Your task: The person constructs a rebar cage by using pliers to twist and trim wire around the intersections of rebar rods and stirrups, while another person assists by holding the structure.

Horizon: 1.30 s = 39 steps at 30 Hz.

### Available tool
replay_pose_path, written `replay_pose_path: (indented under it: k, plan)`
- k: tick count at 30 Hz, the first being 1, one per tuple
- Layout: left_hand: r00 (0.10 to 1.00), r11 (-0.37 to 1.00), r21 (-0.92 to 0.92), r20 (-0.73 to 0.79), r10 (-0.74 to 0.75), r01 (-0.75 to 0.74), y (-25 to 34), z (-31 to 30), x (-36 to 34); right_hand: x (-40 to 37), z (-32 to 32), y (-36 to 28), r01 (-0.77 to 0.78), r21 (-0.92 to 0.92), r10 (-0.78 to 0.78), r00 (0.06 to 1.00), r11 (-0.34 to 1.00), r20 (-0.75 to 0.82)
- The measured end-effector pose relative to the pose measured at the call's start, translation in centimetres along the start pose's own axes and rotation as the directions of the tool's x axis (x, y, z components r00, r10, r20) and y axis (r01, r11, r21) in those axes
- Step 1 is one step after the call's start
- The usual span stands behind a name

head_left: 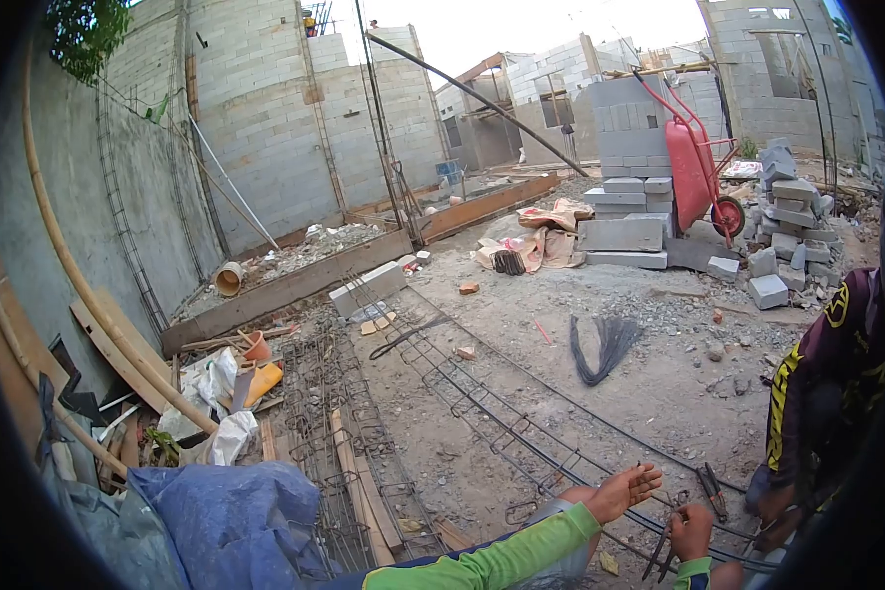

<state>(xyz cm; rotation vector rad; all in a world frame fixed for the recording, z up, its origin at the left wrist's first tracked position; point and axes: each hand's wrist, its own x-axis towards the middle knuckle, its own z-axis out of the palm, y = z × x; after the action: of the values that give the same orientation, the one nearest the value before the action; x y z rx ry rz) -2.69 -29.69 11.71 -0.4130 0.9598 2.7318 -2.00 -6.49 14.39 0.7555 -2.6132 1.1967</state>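
Observation:
My left hand (623, 494) reaches out over the rebar cage (521, 433), palm turned up and fingers stretched, with nothing visible in it. Close to its right, my right hand (692, 532) is closed around a dark pair of pincers (658, 559), whose arms point downward beside the long steel bars. The fist partly hides the tool. Another pair of pincers (714, 493) is just beyond my right hand, near a co-worker's knee. A loose bundle of dark tie wire (602, 346) lies on the dirt farther ahead.
A co-worker (826, 383) crouches at the right, a hand low by the bars. More rebar cages (334, 433) and planks lie to the left, near a blue tarp (231, 516). Grey blocks (624, 234) and a red wheelbarrow (693, 172) stand behind.

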Motion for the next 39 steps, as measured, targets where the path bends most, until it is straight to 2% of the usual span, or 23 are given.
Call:
replay_pose_path:
  k: [2,3,4,6,7,9,10,13,15,16,18,19,20,22,23,25,26,28,29,30,32,35,39]
  plan:
    - [0.996,0.993,-0.082,0.028,0.082,-0.079,0.0,0.1,-0.2,0.6,-0.5,-1.3,-0.138,0.274,0.178,0.976,0.952,-0.126]
    - [0.985,0.974,-0.164,0.054,0.165,-0.154,0.0,0.1,-0.3,0.9,-0.5,-1.2,-0.185,0.473,0.24,0.969,0.861,-0.058]
    - [0.985,0.974,-0.164,0.052,0.166,-0.156,0.2,0.2,-0.3,0.9,-0.4,-1.4,-0.185,0.474,0.239,0.969,0.861,-0.056]
    - [0.987,0.957,-0.255,0.038,0.153,-0.139,0.4,0.3,-0.2,1.1,-1.0,-3.0,-0.201,0.781,0.308,0.951,0.592,0.011]
    - [0.987,0.957,-0.255,0.036,0.154,-0.14,0.4,0.0,0.0,1.1,-1.6,-4.2,-0.201,0.781,0.307,0.952,0.591,0.013]
    - [0.988,0.951,-0.289,0.071,0.138,-0.112,0.3,-0.2,0.2,1.0,-2.5,-5.7,-0.256,0.928,0.285,0.942,0.27,0.176]
    - [0.988,0.95,-0.291,0.069,0.14,-0.114,0.3,-0.2,0.1,1.0,-2.2,-5.4,-0.258,0.927,0.284,0.942,0.271,0.179]
    - [0.982,0.937,-0.302,0.02,0.189,-0.174,0.5,0.4,-0.3,0.9,-1.5,-2.7,-0.238,0.863,0.282,0.952,0.445,0.117]
    - [0.961,0.923,-0.281,0.012,0.276,-0.262,0.7,0.6,-0.7,0.5,-1.2,-0.7,-0.384,0.565,0.279,0.922,0.73,0.267]
    - [0.961,0.923,-0.281,0.007,0.275,-0.262,0.6,0.7,-0.8,0.2,-1.0,0.0,-0.387,0.565,0.28,0.921,0.729,0.27]
    - [0.942,0.939,-0.146,0.084,0.324,-0.31,0.4,0.8,-1.0,-0.4,-0.6,0.9,-0.295,-0.032,0.253,0.755,0.955,0.605]
    - [0.943,0.94,-0.144,0.08,0.324,-0.31,0.1,1.0,-1.0,-0.6,-0.4,1.1,-0.117,-0.306,0.311,0.618,0.945,0.722]
    - [0.94,0.945,-0.123,0.122,0.317,-0.303,-0.3,1.3,-1.0,-0.6,-0.2,1.2,-0.117,-0.303,0.309,0.616,0.946,0.725]
    - [0.936,0.948,-0.107,0.163,0.313,-0.298,-0.3,1.6,-1.2,-0.3,-0.5,0.9,-0.307,-0.212,0.342,0.47,0.928,0.814]
    - [0.945,0.953,-0.082,0.128,0.301,-0.293,-0.1,1.6,-1.2,-0.3,-0.9,0.6,-0.306,-0.214,0.342,0.469,0.928,0.814]
    - [0.954,0.958,-0.059,0.09,0.286,-0.282,0.3,2.0,-1.5,-0.5,-2.1,-1.3,-0.429,0.067,0.279,0.69,0.901,0.668]
    - [0.968,0.969,0.003,0.047,0.246,-0.246,0.5,2.3,-1.7,-0.6,-2.1,-1.6,-0.432,0.066,0.281,0.687,0.899,0.67]
    - [0.979,0.977,0.061,0.0,0.205,-0.205,0.4,2.6,-2.0,-0.4,-1.4,-1.8,-0.164,0.199,0.089,0.936,0.966,0.34]
    - [0.985,0.978,0.111,0.022,0.173,-0.174,0.3,2.8,-2.1,-0.5,-0.3,-0.2,-0.044,0.274,-0.026,0.969,0.961,0.246]
    - [0.989,0.976,0.162,0.043,0.14,-0.146,0.2,2.9,-2.2,-0.3,0.3,0.3,-0.044,0.273,-0.026,0.969,0.961,0.247]
    - [0.989,0.976,0.165,0.068,0.133,-0.143,-0.2,3.2,-2.3,-0.1,1.2,1.1,-0.353,0.663,0.171,0.93,0.66,0.325]
    - [0.988,0.976,0.167,0.077,0.13,-0.142,-0.4,3.5,-2.3,0.5,-2.6,-4.1,-0.511,0.702,0.273,0.859,0.495,0.433]
    - [0.979,0.934,0.312,-0.055,0.198,-0.172,-0.1,3.5,-2.2,0.4,-1.1,-1.1,-0.505,0.696,0.273,0.862,0.51,0.426]
